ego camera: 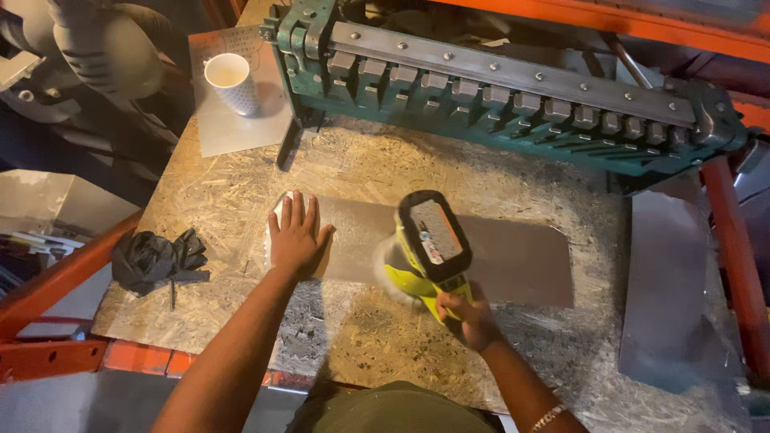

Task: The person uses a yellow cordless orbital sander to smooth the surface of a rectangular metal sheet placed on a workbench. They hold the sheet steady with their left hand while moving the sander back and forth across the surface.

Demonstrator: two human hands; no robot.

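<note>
A long flat sheet of grey metal (513, 256) lies on a chipboard bench top (385, 168). My left hand (295, 234) rests flat, fingers spread, on the sheet's left end. My right hand (467, 314) grips the handle of a yellow-and-black cordless power tool (429, 244). The tool's round white pad is pressed on the sheet just right of my left hand, and it looks blurred. A bracelet shows on my right wrist.
A green sheet-metal bending brake (513, 100) with several clamp fingers spans the back of the bench. A white cup (233, 80) stands on a paper sheet at back left. Black gloves (156, 258) lie at the left edge. Another metal sheet (670, 297) lies at right, beside orange rack beams (734, 265).
</note>
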